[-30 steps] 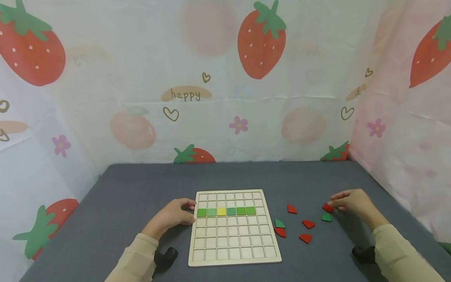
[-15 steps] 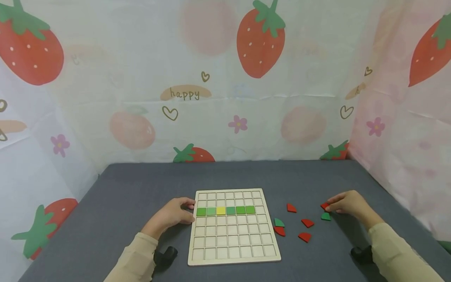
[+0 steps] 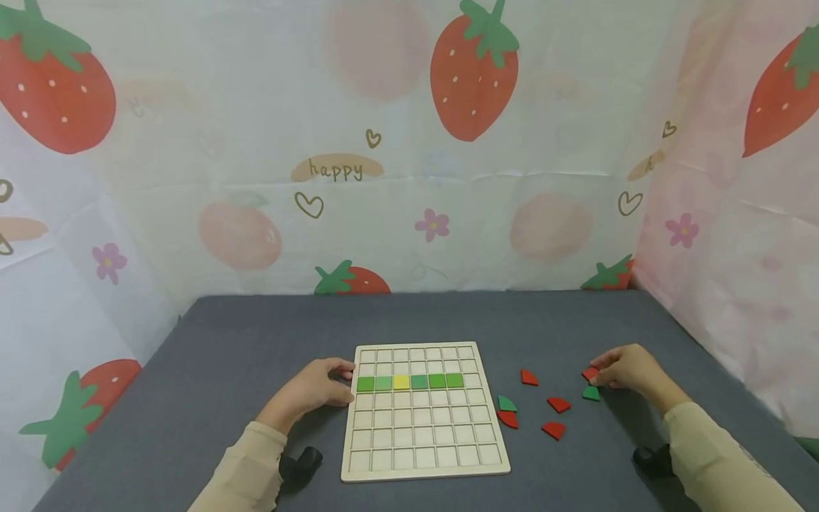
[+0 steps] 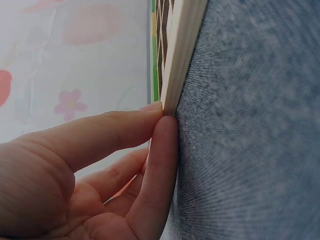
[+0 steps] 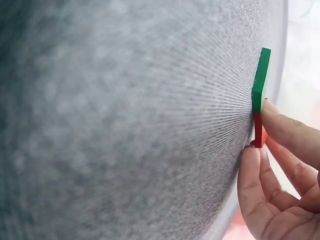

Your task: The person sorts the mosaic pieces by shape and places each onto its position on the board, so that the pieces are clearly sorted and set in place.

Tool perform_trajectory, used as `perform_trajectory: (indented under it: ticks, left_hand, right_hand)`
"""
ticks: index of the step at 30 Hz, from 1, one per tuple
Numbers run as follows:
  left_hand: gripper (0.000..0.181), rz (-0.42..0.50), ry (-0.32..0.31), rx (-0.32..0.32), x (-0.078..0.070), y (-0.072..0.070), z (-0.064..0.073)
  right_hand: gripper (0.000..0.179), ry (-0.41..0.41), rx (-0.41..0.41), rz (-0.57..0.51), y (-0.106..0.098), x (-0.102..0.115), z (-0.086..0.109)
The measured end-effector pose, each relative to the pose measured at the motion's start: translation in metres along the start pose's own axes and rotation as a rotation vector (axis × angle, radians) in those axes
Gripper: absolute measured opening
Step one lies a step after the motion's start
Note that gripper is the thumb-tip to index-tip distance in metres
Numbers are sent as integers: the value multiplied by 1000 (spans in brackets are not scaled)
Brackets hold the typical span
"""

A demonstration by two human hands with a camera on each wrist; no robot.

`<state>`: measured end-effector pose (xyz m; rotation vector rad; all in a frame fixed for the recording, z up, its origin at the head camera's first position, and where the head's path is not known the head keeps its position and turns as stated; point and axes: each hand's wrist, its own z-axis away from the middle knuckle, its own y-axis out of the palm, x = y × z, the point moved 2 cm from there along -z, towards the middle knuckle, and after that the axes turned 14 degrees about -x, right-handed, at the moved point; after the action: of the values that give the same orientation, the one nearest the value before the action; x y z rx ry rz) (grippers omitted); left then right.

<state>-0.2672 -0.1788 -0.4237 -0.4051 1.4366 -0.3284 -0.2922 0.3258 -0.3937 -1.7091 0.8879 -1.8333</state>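
A pale wooden grid board (image 3: pixel 441 455) lies flat on the table, with several green squares and one yellow square (image 3: pixel 401 382) in a row across it. My left hand (image 3: pixel 313 387) rests at its left edge, fingertips and thumb set apart along the side; the left wrist view shows the thumb (image 4: pixel 120 127) at the board's edge (image 4: pixel 182 55). At the right, my right hand (image 3: pixel 630 366) pinches a red fan-shaped piece (image 3: pixel 589 373) between thumb and fingers, low over the table. Just in front of that piece lies a green fan-shaped piece (image 3: pixel 591 393), overlapping it in the right wrist view.
Between the board and my right hand lie several loose red fan-shaped pieces (image 3: pixel 559 404). Another green piece (image 3: pixel 507 404) sits by the board's right edge, against a red one (image 3: pixel 508 420). A strawberry-print cloth (image 3: pixel 435 178) hangs behind the grey table (image 3: pixel 256 327).
My right hand has shifted slightly left with the red piece, whose lower tip now sits closer to the green piece. The left hand and the board have not moved.
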Motion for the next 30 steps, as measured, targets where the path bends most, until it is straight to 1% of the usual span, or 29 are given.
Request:
perform_trajectory:
  ticks: [5, 9, 16, 22, 30]
  left_hand:
    - [59, 4, 4, 7, 0, 0, 1]
    - [59, 1, 3, 8, -1, 0, 1]
    - [59, -4, 2, 9, -1, -1, 2]
    - [59, -5, 3, 2, 0, 0, 1]
    - [59, -2, 16, -4, 0, 0, 1]
  right_hand:
    - [27, 16, -2, 0, -1, 2, -1]
    - [21, 26, -10, -27, -3, 5, -2]
    - [20, 22, -6, -89, 0, 16, 0]
    - [26, 9, 26, -172, 17, 37, 3]
    - [24, 4, 46, -211, 46, 65, 5]
